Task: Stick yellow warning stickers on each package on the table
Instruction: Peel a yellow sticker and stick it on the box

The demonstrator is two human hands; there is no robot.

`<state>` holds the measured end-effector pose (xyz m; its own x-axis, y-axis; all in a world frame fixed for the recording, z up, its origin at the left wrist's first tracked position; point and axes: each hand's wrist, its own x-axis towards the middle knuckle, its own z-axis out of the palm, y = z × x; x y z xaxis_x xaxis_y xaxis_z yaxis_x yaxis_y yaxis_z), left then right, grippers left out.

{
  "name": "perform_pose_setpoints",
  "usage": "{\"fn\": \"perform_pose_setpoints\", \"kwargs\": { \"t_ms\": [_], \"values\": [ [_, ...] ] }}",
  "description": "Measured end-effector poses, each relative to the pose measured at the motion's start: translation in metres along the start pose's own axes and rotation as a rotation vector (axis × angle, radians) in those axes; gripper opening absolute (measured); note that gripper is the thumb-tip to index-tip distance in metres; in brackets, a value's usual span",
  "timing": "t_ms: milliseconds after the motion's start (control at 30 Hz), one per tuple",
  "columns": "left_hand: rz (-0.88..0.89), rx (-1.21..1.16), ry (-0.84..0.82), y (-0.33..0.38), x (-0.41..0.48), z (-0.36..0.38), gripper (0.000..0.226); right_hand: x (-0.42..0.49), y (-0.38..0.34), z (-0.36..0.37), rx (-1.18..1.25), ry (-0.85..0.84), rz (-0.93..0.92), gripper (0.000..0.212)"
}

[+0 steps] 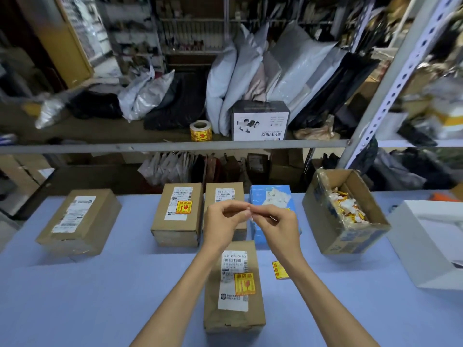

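my left hand [223, 219] and right hand [274, 222], fingers curled, both pinch a small pale strip [251, 213] above the stickered box [234, 311] at 6 o'clock on the surface [100, 296].

Both bare forearms rise from the near edge of the table [75, 296] and converge over its middle, held clear of the surface with the wrists bent slightly inward. The left hand [221, 220] and right hand [274, 222] meet fingertip to fingertip, thumbs and forefingers pinching a small pale scrap [251, 216] between them. The remaining fingers are loosely curled.
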<state>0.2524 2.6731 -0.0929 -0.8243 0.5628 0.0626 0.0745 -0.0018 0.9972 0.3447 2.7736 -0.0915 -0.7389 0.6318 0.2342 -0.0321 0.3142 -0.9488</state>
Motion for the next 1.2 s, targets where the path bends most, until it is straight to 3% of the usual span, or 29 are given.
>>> {"fn": "perform_pose_setpoints", "kwargs": {
  "t_ms": [133, 267, 433, 567, 700, 933, 1100, 1200],
  "values": [
    [-0.08, -0.096, 0.033, 0.001, 0.002, 0.004, 0.012, 0.005, -0.002, -0.007, -0.008, -0.087, -0.027, 0.021],
    [-0.159, -0.226, -0.005, 0.001, 0.0, 0.009, 0.004, 0.01, 0.0, -0.012, -0.068, -0.033, -0.044, 0.013],
    [-0.148, -0.16, -0.091, -0.004, -0.001, 0.014, 0.012, 0.011, 0.007, -0.018, -0.145, 0.038, 0.006, 0.006],
    [-0.182, -0.184, -0.061, -0.006, 0.001, 0.018, 0.01, 0.011, 0.01, -0.021, -0.189, 0.014, 0.014, 0.004],
    [-0.177, -0.201, -0.05, -0.005, -0.001, 0.023, 0.006, 0.013, 0.011, -0.027, -0.214, -0.011, 0.117, 0.018],
    [-0.168, -0.224, -0.004, -0.004, -0.003, 0.026, 0.01, 0.014, 0.007, -0.029, 0.048, -0.063, 0.182, 0.008],
    [-0.215, -0.211, 0.035, -0.002, -0.001, 0.025, 0.014, 0.009, 0.009, -0.028, 0.04, -0.091, 0.112, 0.019],
    [-0.212, -0.16, -0.003, 0.0, 0.0, 0.026, 0.016, 0.008, 0.013, -0.031, 0.112, -0.077, 0.12, 0.013]
  ]
}}
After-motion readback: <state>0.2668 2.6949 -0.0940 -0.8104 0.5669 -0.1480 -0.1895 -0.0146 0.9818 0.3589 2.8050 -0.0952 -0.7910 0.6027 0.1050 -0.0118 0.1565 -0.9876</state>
